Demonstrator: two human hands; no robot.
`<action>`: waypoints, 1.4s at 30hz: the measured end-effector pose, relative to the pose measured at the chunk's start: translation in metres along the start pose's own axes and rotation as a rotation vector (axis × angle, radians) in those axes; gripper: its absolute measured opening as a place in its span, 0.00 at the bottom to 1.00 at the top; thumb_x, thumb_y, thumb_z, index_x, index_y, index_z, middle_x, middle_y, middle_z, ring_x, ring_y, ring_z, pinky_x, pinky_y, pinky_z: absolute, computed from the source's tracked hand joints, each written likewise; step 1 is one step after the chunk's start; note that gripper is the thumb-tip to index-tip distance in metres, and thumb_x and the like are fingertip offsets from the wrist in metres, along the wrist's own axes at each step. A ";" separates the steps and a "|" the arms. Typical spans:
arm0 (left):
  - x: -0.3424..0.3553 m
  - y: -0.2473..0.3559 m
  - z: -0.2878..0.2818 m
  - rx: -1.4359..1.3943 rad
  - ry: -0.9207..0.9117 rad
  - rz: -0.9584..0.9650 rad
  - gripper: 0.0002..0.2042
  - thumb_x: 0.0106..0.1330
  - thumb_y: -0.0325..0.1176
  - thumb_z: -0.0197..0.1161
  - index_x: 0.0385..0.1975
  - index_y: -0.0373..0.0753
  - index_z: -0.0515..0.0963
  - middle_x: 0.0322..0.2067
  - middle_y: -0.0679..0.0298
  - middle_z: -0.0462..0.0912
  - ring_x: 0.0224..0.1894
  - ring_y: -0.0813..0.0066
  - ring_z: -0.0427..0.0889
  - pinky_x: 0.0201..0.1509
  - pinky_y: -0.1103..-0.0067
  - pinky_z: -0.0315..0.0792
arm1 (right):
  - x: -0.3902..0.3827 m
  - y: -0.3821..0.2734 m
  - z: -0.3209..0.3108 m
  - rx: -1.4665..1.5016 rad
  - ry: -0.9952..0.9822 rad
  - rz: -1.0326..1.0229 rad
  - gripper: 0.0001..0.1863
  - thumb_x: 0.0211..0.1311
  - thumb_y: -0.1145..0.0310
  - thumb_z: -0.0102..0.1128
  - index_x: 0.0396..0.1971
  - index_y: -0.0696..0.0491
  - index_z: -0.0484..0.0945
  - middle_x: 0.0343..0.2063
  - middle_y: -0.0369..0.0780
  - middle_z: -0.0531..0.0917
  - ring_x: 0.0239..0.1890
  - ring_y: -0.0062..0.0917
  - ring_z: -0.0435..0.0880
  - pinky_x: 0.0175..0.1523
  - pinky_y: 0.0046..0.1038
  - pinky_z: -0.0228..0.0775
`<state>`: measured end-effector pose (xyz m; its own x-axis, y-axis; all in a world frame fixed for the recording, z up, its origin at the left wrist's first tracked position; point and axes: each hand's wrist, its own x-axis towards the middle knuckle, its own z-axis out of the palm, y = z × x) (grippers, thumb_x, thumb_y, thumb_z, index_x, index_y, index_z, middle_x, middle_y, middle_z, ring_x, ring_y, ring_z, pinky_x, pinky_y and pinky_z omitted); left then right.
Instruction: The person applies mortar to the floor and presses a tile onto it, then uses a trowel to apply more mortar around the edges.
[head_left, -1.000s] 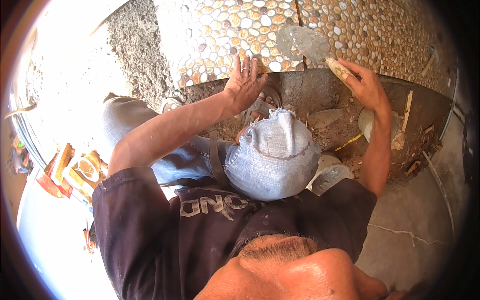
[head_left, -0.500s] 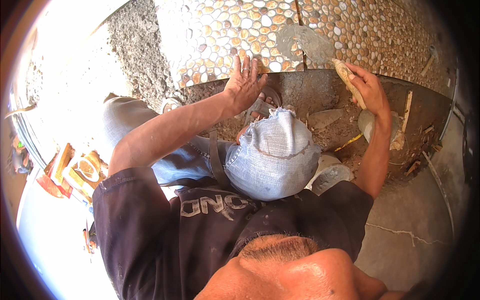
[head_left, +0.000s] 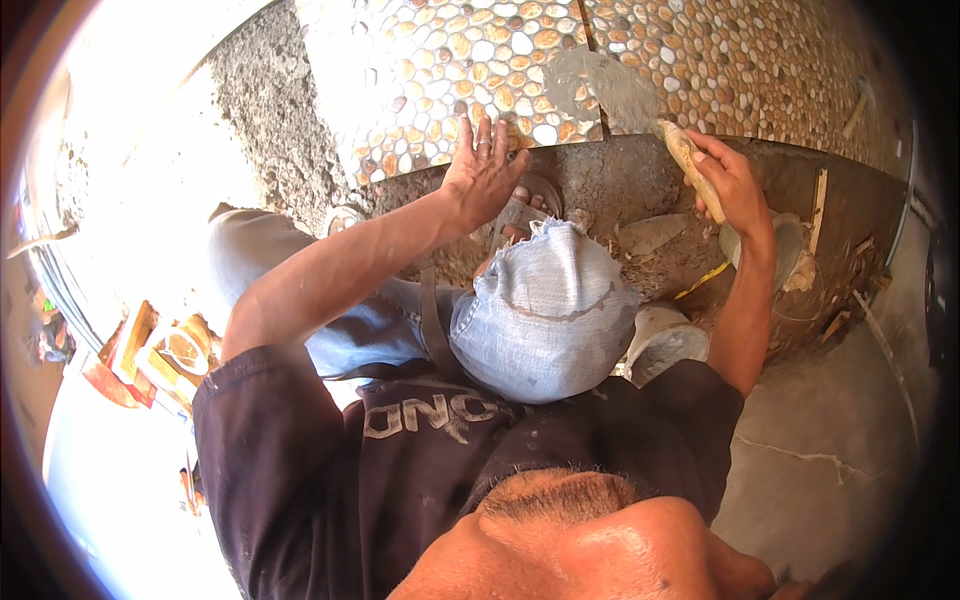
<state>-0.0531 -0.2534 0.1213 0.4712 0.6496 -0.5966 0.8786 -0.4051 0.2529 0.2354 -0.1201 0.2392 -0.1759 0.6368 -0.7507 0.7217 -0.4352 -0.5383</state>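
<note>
in the head view, the right hand (head_left: 730, 187) has its grip clenched around the handle (head_left: 690, 163) of a trowel (head_left: 632, 98), whose grey blade lies at the seam between pebble-patterned tiles (head_left: 450, 62); the left hand (head_left: 480, 180), grip released, spreads its fingers (head_left: 484, 142) at the tiles' near edge.

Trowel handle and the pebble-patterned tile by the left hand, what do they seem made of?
The trowel handle looks like matte wood, going by its tan colour and dull, smudged surface. The pebble-patterned tile is probably ceramic, given its crisp edge; glare leaves its gloss uncertain.
</note>
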 end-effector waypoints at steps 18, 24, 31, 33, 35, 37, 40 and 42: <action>0.000 0.010 -0.017 -0.117 -0.113 0.033 0.37 0.63 0.53 0.59 0.70 0.50 0.54 0.70 0.48 0.48 0.72 0.42 0.47 0.72 0.46 0.41 | -0.044 0.049 0.066 0.291 0.142 -0.088 0.24 0.67 0.63 0.52 0.60 0.57 0.71 0.29 0.43 0.82 0.23 0.18 0.78 0.29 0.24 0.70; -0.002 0.009 -0.019 -0.156 -0.071 0.024 0.36 0.63 0.52 0.59 0.70 0.49 0.56 0.69 0.47 0.51 0.72 0.42 0.48 0.72 0.47 0.42 | -0.030 0.032 0.066 0.250 0.131 -0.065 0.24 0.67 0.63 0.51 0.59 0.58 0.71 0.20 0.40 0.80 0.18 0.18 0.76 0.27 0.24 0.68; -0.004 0.005 -0.018 -0.151 -0.057 0.029 0.35 0.64 0.51 0.58 0.70 0.48 0.55 0.69 0.46 0.53 0.72 0.43 0.49 0.72 0.48 0.43 | -0.032 0.027 0.072 0.259 0.101 -0.040 0.23 0.66 0.64 0.52 0.58 0.58 0.72 0.25 0.41 0.82 0.18 0.18 0.76 0.26 0.24 0.69; -0.006 0.004 -0.018 -0.149 -0.056 0.034 0.35 0.65 0.51 0.58 0.70 0.48 0.55 0.68 0.46 0.54 0.72 0.43 0.49 0.72 0.49 0.43 | -0.042 0.036 0.073 0.347 0.122 -0.044 0.22 0.66 0.65 0.52 0.58 0.58 0.72 0.31 0.42 0.83 0.22 0.17 0.78 0.30 0.23 0.70; -0.004 0.003 -0.021 -0.142 -0.059 0.039 0.35 0.65 0.51 0.57 0.70 0.48 0.55 0.68 0.46 0.54 0.72 0.43 0.49 0.72 0.49 0.43 | -0.056 0.051 0.068 0.344 0.175 -0.062 0.22 0.66 0.66 0.53 0.58 0.58 0.73 0.38 0.42 0.83 0.27 0.17 0.79 0.35 0.22 0.71; -0.005 0.004 -0.024 -0.144 -0.081 0.050 0.34 0.66 0.51 0.56 0.70 0.48 0.55 0.68 0.46 0.54 0.71 0.43 0.50 0.72 0.49 0.44 | -0.071 0.067 0.059 0.247 0.248 -0.094 0.22 0.65 0.67 0.54 0.58 0.57 0.73 0.44 0.42 0.82 0.35 0.18 0.80 0.42 0.21 0.72; -0.007 0.003 -0.023 -0.123 -0.088 0.057 0.34 0.67 0.51 0.55 0.70 0.48 0.54 0.68 0.46 0.54 0.71 0.43 0.51 0.72 0.49 0.43 | -0.089 0.068 0.051 0.217 0.244 -0.038 0.22 0.63 0.69 0.56 0.58 0.58 0.73 0.50 0.44 0.81 0.49 0.24 0.80 0.55 0.25 0.68; -0.008 0.003 -0.020 -0.107 -0.081 0.065 0.34 0.67 0.51 0.54 0.70 0.48 0.54 0.68 0.46 0.54 0.71 0.43 0.51 0.72 0.49 0.43 | -0.096 0.067 0.049 0.149 0.242 -0.050 0.22 0.62 0.69 0.56 0.57 0.58 0.74 0.50 0.46 0.82 0.50 0.26 0.80 0.56 0.27 0.68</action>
<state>-0.0527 -0.2471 0.1423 0.5233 0.5684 -0.6349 0.8518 -0.3706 0.3702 0.2672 -0.2415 0.2565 -0.0312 0.7854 -0.6182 0.6064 -0.4768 -0.6363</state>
